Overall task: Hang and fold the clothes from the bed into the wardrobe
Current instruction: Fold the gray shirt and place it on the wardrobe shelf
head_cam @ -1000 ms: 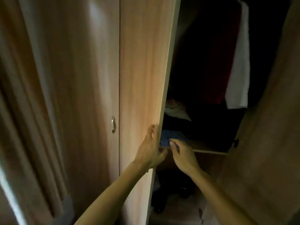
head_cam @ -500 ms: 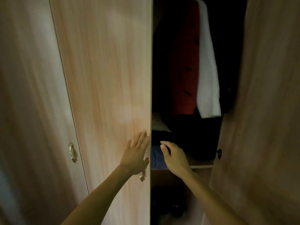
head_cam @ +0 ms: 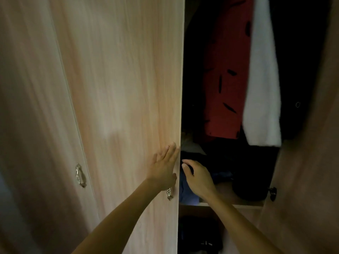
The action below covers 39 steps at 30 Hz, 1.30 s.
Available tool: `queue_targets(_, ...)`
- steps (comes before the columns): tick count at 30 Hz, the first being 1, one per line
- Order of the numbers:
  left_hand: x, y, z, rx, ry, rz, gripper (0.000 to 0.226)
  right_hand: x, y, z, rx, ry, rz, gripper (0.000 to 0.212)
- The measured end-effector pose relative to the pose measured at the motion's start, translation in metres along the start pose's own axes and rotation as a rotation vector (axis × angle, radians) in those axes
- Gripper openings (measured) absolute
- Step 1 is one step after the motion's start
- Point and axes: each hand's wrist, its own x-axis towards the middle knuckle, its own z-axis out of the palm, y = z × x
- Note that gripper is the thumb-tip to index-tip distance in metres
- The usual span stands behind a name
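A light wooden wardrobe door fills the left and middle of the head view. My left hand lies flat and open against its right edge, just above a small metal handle. My right hand reaches into the dark opening, fingers curled loosely over folded blue clothes on a wooden shelf; it holds nothing that I can see. Above the shelf hang a red garment with black marks and a white garment.
Another wardrobe door stands open at the right, with a dark knob. A further shut door with a metal handle is at the left. Dark clothes sit on the shelf, and more dark items lie below it.
The door under my left hand has swung toward shut, narrowing the opening. My left hand moved from gripping its edge to pressing flat on its face. The right hand has stayed at the shelf.
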Motion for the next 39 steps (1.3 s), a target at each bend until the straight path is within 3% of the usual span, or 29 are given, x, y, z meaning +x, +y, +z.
queue_targets(8, 0.042, 0.013, 0.006, -0.113, -0.043, -0.08, 0.098, 0.012, 0.019, -0.019, -0.1, 0.042, 0.042, 0.035)
queue_targets(15, 0.039, 0.006, 0.004, -0.16, -0.057, -0.029, 0.097, 0.0, 0.018, -0.022, -0.173, 0.067, 0.088, 0.037)
queue_targets(19, 0.017, 0.007, 0.001, -0.293, 0.149, 0.005, 0.08, -0.02, 0.012, -0.023, -0.228, 0.139, 0.114, 0.035)
queue_targets(21, -0.003, 0.015, 0.003, -0.38, 0.202, 0.001, 0.082, -0.037, 0.011, -0.025, -0.284, 0.167, 0.138, 0.036)
queue_targets(24, -0.031, 0.027, 0.022, -0.511, 0.162, 0.041, 0.08, -0.073, 0.01, -0.028, -0.303, 0.212, 0.203, 0.043)
queue_targets(32, -0.1, 0.085, 0.048, -0.752, 0.072, 0.171, 0.062, -0.175, 0.006, -0.049, -0.318, 0.15, 0.394, 0.031)
queue_targets(39, -0.139, 0.155, 0.023, -0.779, 0.039, 0.31, 0.054, -0.239, 0.018, -0.096, -0.315, 0.2, 0.434, 0.031)
